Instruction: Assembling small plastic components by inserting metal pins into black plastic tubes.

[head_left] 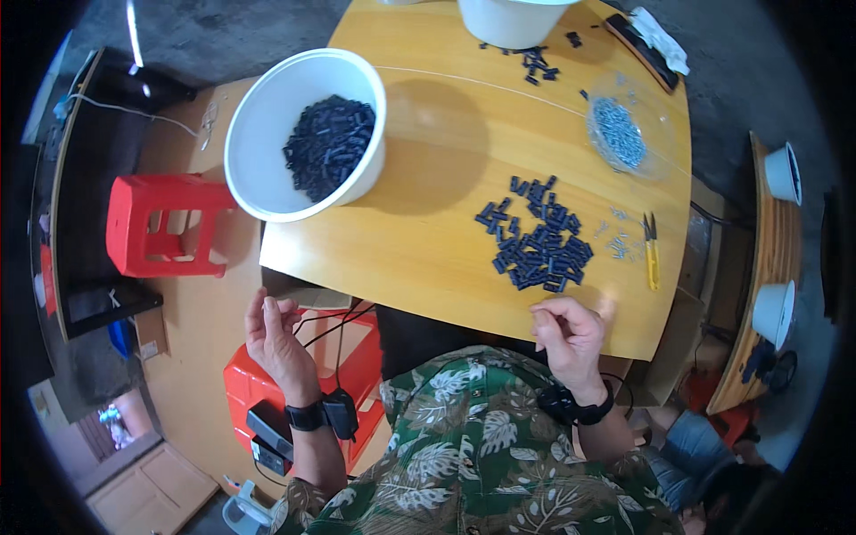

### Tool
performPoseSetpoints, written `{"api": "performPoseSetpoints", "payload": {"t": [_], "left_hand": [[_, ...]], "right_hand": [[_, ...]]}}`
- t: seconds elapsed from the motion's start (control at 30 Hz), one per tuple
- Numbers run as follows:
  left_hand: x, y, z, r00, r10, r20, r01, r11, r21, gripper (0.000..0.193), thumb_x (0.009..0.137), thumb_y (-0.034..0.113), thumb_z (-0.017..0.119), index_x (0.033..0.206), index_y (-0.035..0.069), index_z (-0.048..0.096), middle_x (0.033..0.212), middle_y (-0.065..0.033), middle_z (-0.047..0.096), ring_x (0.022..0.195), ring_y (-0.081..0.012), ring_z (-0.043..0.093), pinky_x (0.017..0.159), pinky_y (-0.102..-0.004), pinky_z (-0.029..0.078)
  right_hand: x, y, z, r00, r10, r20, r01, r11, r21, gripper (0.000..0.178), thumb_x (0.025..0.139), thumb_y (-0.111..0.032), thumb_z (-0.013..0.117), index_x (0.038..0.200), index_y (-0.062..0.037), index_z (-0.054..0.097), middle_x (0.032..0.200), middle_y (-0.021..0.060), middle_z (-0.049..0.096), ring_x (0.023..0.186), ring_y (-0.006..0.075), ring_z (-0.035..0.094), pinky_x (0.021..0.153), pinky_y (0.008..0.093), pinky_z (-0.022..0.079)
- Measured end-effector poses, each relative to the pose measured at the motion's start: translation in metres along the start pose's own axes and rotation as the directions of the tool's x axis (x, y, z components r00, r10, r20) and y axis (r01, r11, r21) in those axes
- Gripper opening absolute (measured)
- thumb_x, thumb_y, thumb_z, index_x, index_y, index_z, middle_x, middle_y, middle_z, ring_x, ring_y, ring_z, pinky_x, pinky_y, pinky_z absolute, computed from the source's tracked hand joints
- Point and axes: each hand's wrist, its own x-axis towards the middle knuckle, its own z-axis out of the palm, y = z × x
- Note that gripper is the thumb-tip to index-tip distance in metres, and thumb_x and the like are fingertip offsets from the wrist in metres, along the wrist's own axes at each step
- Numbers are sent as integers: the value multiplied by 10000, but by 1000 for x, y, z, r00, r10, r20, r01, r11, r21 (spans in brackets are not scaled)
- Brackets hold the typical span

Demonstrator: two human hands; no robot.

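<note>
From the head view, your left hand [275, 334] is raised off the near-left corner of the desk [428, 223], over the gap above the red stool [294, 383]; its fingers are curled loosely with the tips close together, and whether they pinch a small part is too small to tell. Your right hand [569, 337] sits at the near edge of the desk, fingers bent in toward the thumb in a light pinch, though nothing clearly shows between them. Just ahead of that hand lies the pile of black parts [538, 242], with a few screws [618, 242] and the yellow snips [652, 251] to its right. Farther ahead and right is the clear dish of screws [619, 132]; ahead of your left hand stands the white bowl [267, 134], with more black parts in it. You seem to be between pieces, both hands drawn back from the pile. The next move likely calls for a short reach forward with the right hand to pick one part cleanly off the heap's near edge.
</note>
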Motion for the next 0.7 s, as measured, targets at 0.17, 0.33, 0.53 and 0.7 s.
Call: {"api": "performPoseSetpoints", "payload": {"t": [0.17, 0.33, 0.53, 0.7], "left_hand": [[-48, 7, 53, 921, 176, 347, -267, 935, 235, 189, 949, 40, 620, 1117, -26, 672, 967, -60, 681, 869, -119, 605, 780, -262, 490], [-84, 7, 101, 561, 275, 781, -669, 706, 232, 237, 786, -49, 735, 1001, 49, 732, 992, -94, 644, 900, -215, 609, 764, -305, 489], [-89, -11, 132, 374, 356, 856, -833, 535, 142, 270, 763, -41, 754, 1007, 74, 741, 956, -94, 614, 868, -261, 589, 725, -350, 484], [-84, -15, 144, 248, 350, 903, -911, 401, 95, 307, 726, -44, 752, 997, 98, 737, 968, -80, 596, 848, -263, 549, 740, -374, 458]], "right_hand": [[0, -4, -3, 1000, -1, -5, 1, 1000, 4, 39, 936, -28, 657, 934, 8, 672, 725, -5, 624, 599, 30, 549, 520, 194, 414], [-3, -4, -5, 1000, 0, -9, 1, 998, 58, 37, 932, -17, 659, 942, 15, 674, 751, 1, 634, 631, 26, 550, 546, 193, 421], [-6, -2, -11, 996, -18, -84, 17, 1000, -9, 57, 921, -35, 680, 944, 18, 682, 765, 6, 647, 635, 24, 544, 549, 195, 420], [-3, 4, -11, 990, -122, -74, 114, 988, -99, 48, 908, -31, 690, 924, 14, 694, 763, 25, 662, 598, 44, 549, 528, 207, 419]]}}
